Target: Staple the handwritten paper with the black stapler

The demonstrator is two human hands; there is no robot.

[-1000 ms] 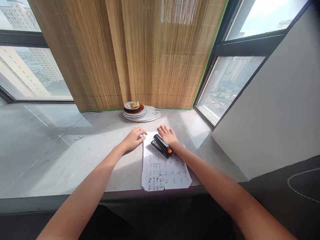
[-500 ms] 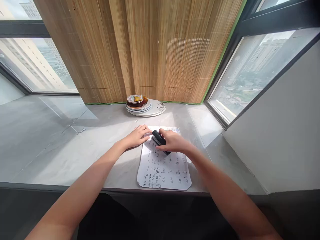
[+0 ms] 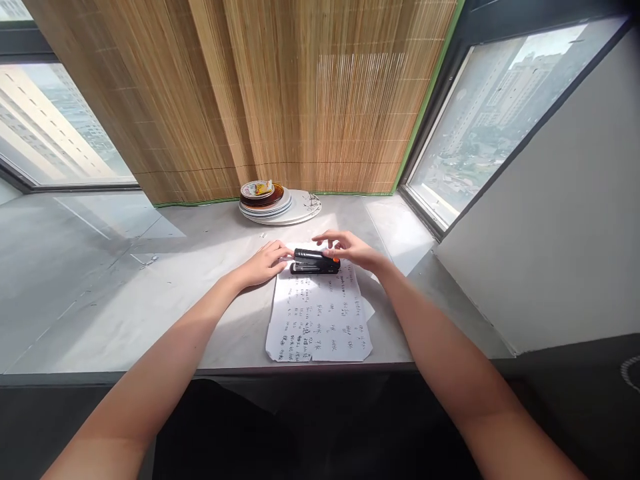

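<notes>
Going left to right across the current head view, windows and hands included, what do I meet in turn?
Window at the left edge, the person's left hand, black stapler, the person's right hand, window on the right.

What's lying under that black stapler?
Handwritten paper lies under the stapler, its writing showing on the near side. Anything written directly beneath the stapler is covered. A white corner pokes out at right, perhaps another sheet; the rest is hidden.
</notes>
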